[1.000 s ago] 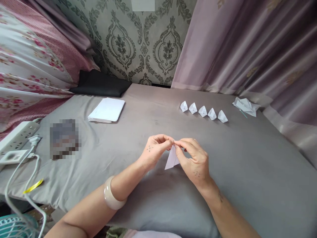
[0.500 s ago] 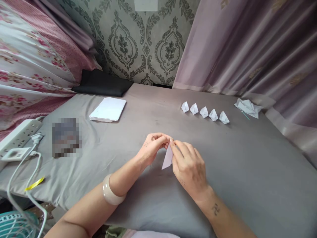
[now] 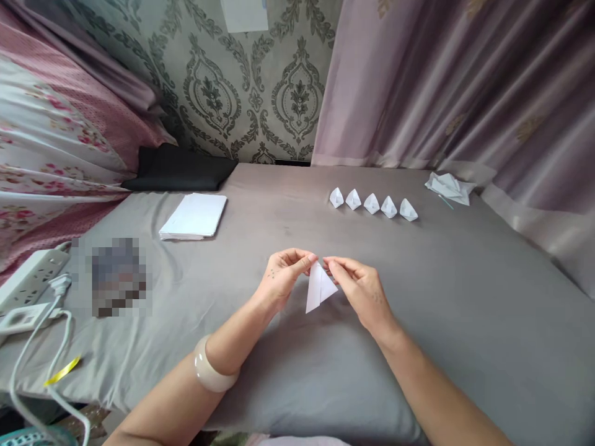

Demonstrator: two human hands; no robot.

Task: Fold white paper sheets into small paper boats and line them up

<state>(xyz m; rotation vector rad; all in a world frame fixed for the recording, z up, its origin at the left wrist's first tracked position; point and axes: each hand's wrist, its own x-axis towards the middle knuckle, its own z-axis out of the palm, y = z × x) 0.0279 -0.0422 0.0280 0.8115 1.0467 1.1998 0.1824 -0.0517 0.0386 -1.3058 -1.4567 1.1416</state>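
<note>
A small piece of folded white paper, roughly triangular with a crease line down its face, hangs point-up over the bed-like surface. My left hand pinches its top point between thumb and fingers; a pale bangle circles that forearm. At the paper's upper right edge, my right hand has its thumb and fingertips drawn together against it. Beyond the hands, several folded paper boats stand in a row. A stack of white paper lies to the back left.
Crumpled or folded white paper and a thin stick lie at the far right. A power strip with cables and a yellow strip are on the left. Black folded material sits by the wall; curtains hang both sides.
My right hand has turned and drawn back to the right, uncovering more of the folded paper. My left hand keeps its pinch. The view has shifted slightly right.
</note>
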